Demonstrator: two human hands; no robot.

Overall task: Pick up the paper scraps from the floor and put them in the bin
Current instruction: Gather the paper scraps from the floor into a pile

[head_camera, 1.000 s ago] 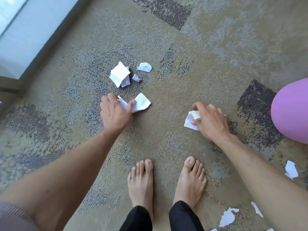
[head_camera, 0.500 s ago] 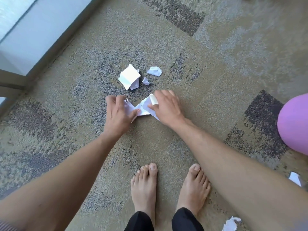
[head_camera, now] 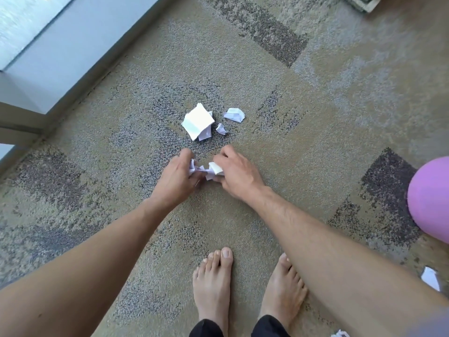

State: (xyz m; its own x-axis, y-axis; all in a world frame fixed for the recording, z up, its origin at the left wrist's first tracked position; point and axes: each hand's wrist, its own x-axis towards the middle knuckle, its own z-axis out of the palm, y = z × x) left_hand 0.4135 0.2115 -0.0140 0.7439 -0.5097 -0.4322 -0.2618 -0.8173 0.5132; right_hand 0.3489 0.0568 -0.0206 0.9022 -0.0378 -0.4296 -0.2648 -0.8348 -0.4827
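Low over the carpet, my left hand (head_camera: 176, 176) and my right hand (head_camera: 237, 171) meet with fingers curled round crumpled white paper scraps (head_camera: 209, 170) held between them. Just beyond lies a folded white sheet (head_camera: 198, 120) on the floor, with a small scrap (head_camera: 221, 128) and a crumpled piece (head_camera: 234, 114) to its right. Another scrap (head_camera: 430, 278) lies at the right edge, and a bit of paper (head_camera: 340, 333) shows at the bottom edge. A rounded pink object (head_camera: 430, 198), possibly the bin, sits at the far right.
My bare feet (head_camera: 213, 283) stand on the patterned carpet below my hands. A window frame and sill (head_camera: 60, 66) run along the upper left. The corner of some object (head_camera: 364, 2) shows at the top right.
My right hand carried its scrap from the right over to my left hand. Both hands have closed in and bunched the paper together. The view shifted slightly forward.
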